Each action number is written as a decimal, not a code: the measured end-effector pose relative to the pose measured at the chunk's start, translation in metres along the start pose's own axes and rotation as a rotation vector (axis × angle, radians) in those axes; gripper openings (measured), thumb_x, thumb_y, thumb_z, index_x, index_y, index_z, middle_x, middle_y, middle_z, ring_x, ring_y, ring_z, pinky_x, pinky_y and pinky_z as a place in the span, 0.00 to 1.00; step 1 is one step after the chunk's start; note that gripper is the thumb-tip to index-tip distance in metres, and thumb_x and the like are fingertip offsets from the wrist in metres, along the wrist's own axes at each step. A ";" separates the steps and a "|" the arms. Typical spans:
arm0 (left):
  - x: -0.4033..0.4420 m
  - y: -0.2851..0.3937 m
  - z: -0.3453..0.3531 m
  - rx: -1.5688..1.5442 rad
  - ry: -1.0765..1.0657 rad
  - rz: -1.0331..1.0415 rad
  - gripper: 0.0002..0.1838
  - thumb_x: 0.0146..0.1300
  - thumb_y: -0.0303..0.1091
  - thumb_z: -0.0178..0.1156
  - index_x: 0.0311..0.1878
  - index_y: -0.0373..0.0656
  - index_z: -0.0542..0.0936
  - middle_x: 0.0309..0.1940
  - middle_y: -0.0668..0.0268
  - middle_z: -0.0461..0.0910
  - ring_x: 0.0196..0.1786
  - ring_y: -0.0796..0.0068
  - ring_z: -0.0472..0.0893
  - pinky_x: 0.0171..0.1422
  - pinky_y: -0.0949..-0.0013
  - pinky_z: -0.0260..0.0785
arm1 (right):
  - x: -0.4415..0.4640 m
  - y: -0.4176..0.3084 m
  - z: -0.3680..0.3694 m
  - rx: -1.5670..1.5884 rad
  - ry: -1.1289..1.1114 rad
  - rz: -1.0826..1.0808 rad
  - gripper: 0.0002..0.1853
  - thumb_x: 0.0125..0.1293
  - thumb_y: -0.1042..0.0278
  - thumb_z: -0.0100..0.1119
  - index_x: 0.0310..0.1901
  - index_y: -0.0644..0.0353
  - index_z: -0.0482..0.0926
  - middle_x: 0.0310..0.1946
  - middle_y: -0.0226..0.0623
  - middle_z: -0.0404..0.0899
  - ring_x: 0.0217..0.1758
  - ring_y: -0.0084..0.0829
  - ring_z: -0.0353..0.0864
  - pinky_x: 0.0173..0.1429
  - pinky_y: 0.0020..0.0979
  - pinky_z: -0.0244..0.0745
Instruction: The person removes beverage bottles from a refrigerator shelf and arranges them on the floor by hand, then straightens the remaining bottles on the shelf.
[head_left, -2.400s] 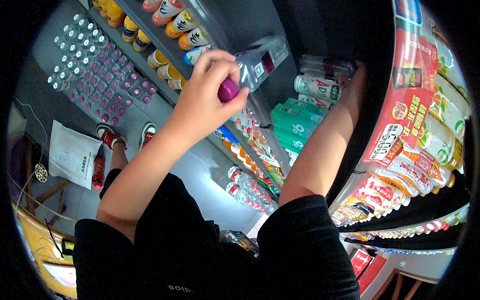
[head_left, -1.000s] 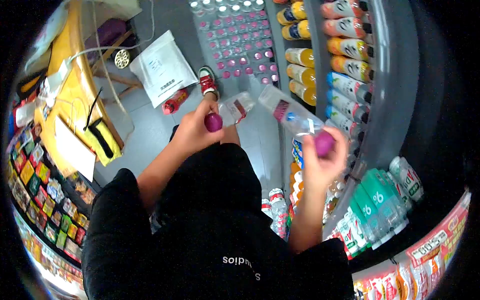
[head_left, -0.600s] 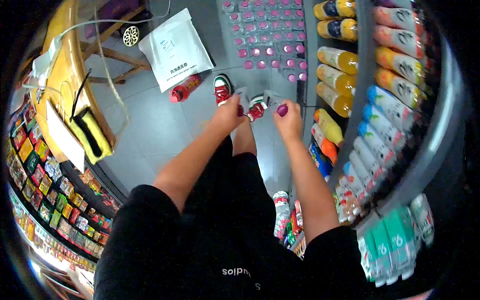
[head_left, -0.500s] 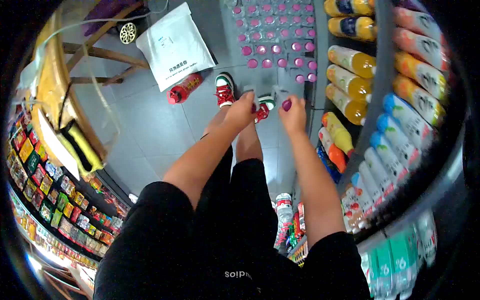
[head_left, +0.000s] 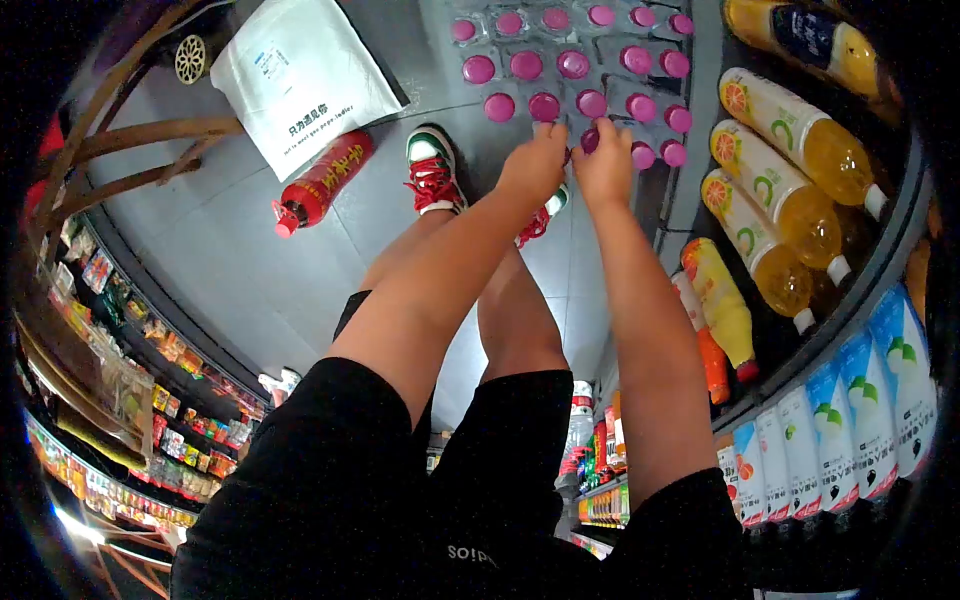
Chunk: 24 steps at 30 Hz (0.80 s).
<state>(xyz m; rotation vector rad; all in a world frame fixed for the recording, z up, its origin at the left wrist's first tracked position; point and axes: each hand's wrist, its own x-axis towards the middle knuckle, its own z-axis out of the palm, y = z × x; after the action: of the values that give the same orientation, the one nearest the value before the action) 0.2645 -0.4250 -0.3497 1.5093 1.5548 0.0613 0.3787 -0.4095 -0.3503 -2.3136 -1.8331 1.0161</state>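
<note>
Rows of clear bottles with pink caps [head_left: 573, 65] stand upright on the floor ahead of me. At the near edge of these rows, my right hand [head_left: 606, 170] is closed around the top of a clear bottle with a darker pink cap [head_left: 590, 141]. Close beside it on the left, my left hand [head_left: 536, 168] is closed too. A sliver of dark pink cap [head_left: 567, 156] shows at its fingers, and the rest of that bottle is hidden.
A red bottle [head_left: 325, 182] lies on the grey floor by a white plastic mailer bag [head_left: 305, 85]. My sneakers [head_left: 432, 165] are below my hands. Shelves to the right hold orange drink bottles [head_left: 780, 205] and white-and-blue cartons [head_left: 860, 385]. Wooden legs [head_left: 150, 135] stand left.
Both hands have moved forward with the pink-capped bottles, from above my shoes to the near edge of the rows. My view has come lower and closer to the floor.
</note>
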 end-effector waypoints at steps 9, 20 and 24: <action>-0.035 0.037 -0.040 -0.060 -0.018 0.115 0.22 0.46 0.26 0.59 0.48 0.37 0.68 0.44 0.49 0.72 0.47 0.46 0.75 0.49 0.53 0.70 | -0.039 0.000 -0.047 0.122 -0.142 0.048 0.26 0.48 0.70 0.63 0.52 0.60 0.72 0.41 0.54 0.77 0.45 0.52 0.76 0.48 0.42 0.73; -0.161 0.097 -0.176 0.076 -0.346 0.262 0.14 0.47 0.36 0.60 0.38 0.42 0.77 0.37 0.54 0.78 0.42 0.53 0.78 0.46 0.57 0.70 | -0.246 -0.046 -0.163 0.502 -0.299 0.267 0.15 0.54 0.67 0.58 0.44 0.61 0.77 0.26 0.38 0.79 0.27 0.30 0.79 0.33 0.32 0.73; -0.200 0.162 -0.217 -0.165 -0.305 0.431 0.15 0.49 0.31 0.59 0.42 0.38 0.75 0.39 0.58 0.78 0.41 0.62 0.79 0.47 0.66 0.70 | -0.347 -0.109 -0.316 0.393 -0.052 0.089 0.17 0.56 0.65 0.58 0.46 0.64 0.75 0.36 0.46 0.80 0.32 0.38 0.81 0.39 0.35 0.75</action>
<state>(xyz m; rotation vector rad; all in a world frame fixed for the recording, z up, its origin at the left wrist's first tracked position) 0.2125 -0.4281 -0.0169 1.6115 0.9459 0.1921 0.4058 -0.5641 0.1054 -2.1610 -1.3957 1.3196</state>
